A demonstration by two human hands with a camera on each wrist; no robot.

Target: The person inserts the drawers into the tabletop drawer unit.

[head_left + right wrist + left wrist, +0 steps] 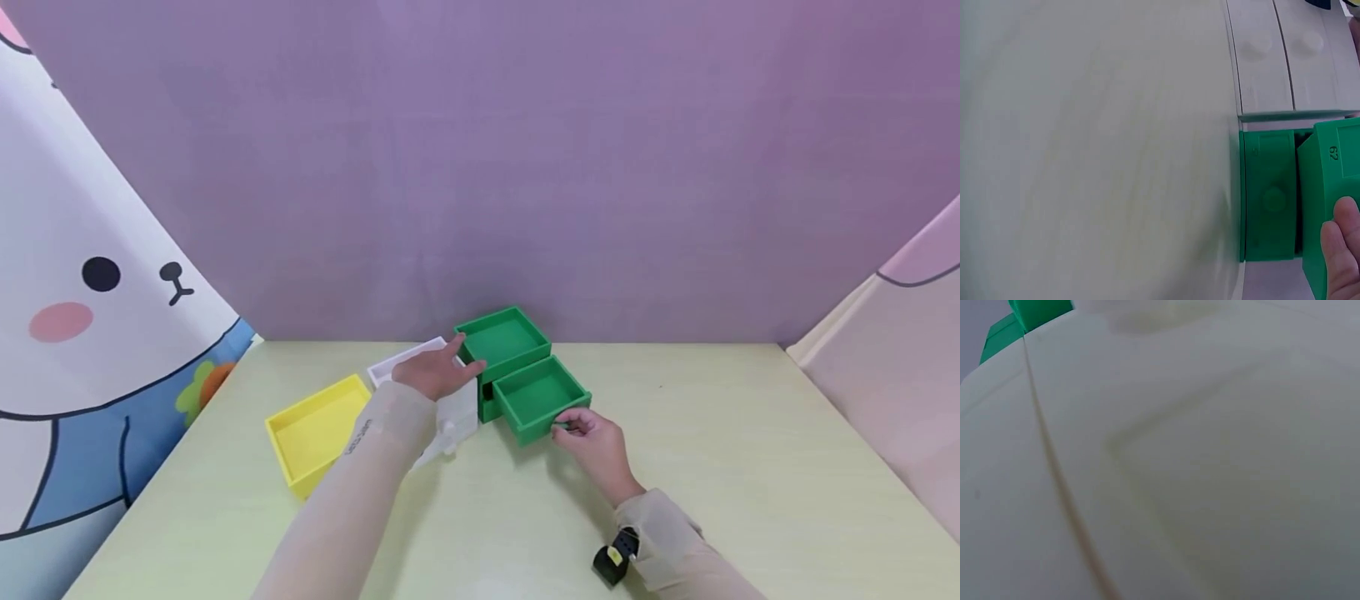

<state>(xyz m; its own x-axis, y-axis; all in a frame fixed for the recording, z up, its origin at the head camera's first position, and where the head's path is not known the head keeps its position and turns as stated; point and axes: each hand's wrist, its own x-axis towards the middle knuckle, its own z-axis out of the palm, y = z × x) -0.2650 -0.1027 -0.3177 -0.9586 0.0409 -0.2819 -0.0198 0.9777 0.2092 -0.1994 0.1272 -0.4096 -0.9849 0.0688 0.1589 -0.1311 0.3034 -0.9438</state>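
A green drawer box (504, 335) with a shallow tray top stands near the back of the table, its upper green drawer (538, 392) pulled out towards the front right. My right hand (596, 442) pinches that drawer at its front; its fingers (1336, 250) show against the drawer front in the right wrist view. Below, the lower drawer (1266, 194) with a round knob sits in the box. My left hand (435, 373) reaches over the white drawer box (457, 407), thumb and a finger spread at the green box's left side. Whether they press on it is hard to tell.
Left of the white box stands a yellow tray-topped box (318, 425), partly behind the left sleeve. Behind the pale table (750, 467) rises a purple backdrop (600, 167). A cloth with a cartoon print (135, 217) hangs at the left.
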